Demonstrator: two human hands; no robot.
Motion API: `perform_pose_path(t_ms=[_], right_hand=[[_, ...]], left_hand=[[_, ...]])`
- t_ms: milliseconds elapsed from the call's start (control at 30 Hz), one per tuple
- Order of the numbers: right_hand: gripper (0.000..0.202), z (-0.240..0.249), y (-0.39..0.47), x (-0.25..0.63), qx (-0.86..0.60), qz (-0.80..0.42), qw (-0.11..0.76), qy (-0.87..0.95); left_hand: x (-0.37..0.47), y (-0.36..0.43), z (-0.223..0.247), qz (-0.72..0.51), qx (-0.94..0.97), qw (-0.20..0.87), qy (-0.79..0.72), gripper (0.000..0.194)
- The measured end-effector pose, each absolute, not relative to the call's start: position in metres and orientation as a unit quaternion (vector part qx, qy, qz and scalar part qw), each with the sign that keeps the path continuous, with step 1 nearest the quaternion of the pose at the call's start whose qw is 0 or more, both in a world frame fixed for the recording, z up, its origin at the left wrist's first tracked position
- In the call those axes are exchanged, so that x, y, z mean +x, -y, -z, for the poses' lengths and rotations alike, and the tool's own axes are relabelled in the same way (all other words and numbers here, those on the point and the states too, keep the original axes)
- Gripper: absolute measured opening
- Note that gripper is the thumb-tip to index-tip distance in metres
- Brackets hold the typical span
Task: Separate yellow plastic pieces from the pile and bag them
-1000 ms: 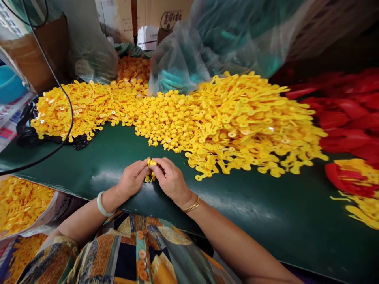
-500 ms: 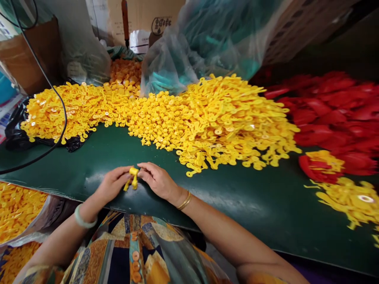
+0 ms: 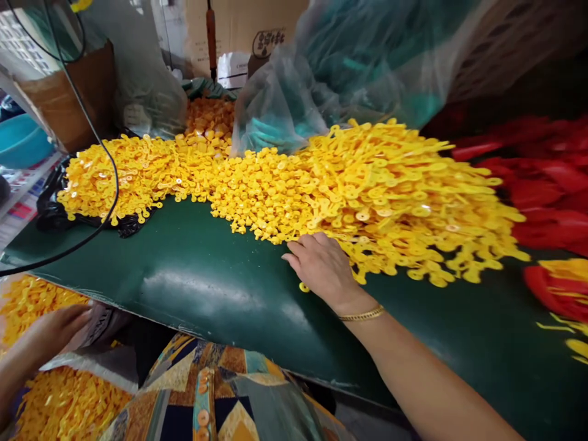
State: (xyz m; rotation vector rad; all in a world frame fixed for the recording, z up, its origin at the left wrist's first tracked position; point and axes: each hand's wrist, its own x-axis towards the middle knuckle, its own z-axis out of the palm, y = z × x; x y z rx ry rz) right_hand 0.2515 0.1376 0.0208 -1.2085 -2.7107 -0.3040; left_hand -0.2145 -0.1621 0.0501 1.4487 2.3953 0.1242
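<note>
The right hand (image 3: 319, 269), a gold bracelet (image 3: 362, 315) at its wrist, reaches over the green tabletop (image 3: 211, 294) to the near edge of the yellow parts. Its fingers are bent at the front of the pile, thumb set apart; whether they grip a piece I cannot tell. Just ahead and to its left lie small, stubby yellow parts (image 3: 257, 190); to its right spreads a large heap of long yellow parts (image 3: 404, 202) with round, holed ends. The left hand (image 3: 59, 331) is well apart, below the table edge at the lower left, beside a container of yellow parts (image 3: 34, 303) (another, a pale-lined bag (image 3: 92, 364), sits nearer the body). Its fingers extend toward the table, their tips hard to make out, so I cannot tell if they hold anything. Red parts (image 3: 546, 184) lie blurred at the far right.
</note>
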Motion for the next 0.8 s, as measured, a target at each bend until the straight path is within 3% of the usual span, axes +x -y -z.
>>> perform_pose_path(t_ms=[100, 267, 433, 533, 700, 800], right_hand=[[0.018, -0.020, -0.140, 0.244, -0.408, 0.113, 0.059, 0.904], [0.017, -0.014, -0.141, 0.246, -0.375, 0.114, 0.046, 0.919], [0.019, -0.011, -0.124, 0.249, -0.331, 0.063, 0.063, 0.939], [0.023, -0.011, -0.114, 0.252, -0.291, 0.004, 0.088, 0.953], [0.024, -0.005, -0.109, 0.262, -0.279, -0.109, 0.200, 0.933], [0.025, -0.002, -0.111, 0.271, -0.335, -0.110, 0.256, 0.900]], left_hand=[[-0.191, 0.082, -0.045, -0.080, 0.606, 0.150, -0.777, 0.044], [-0.147, -0.072, -0.035, -0.160, 0.706, 0.031, -0.689, 0.038], [-0.133, -0.169, -0.019, -0.112, 0.702, -0.041, -0.702, 0.057], [-0.134, -0.188, -0.010, -0.087, 0.704, -0.036, -0.704, 0.065], [-0.135, -0.171, 0.003, -0.069, 0.724, -0.042, -0.685, 0.056], [-0.133, -0.142, 0.007, -0.065, 0.728, -0.030, -0.681, 0.051]])
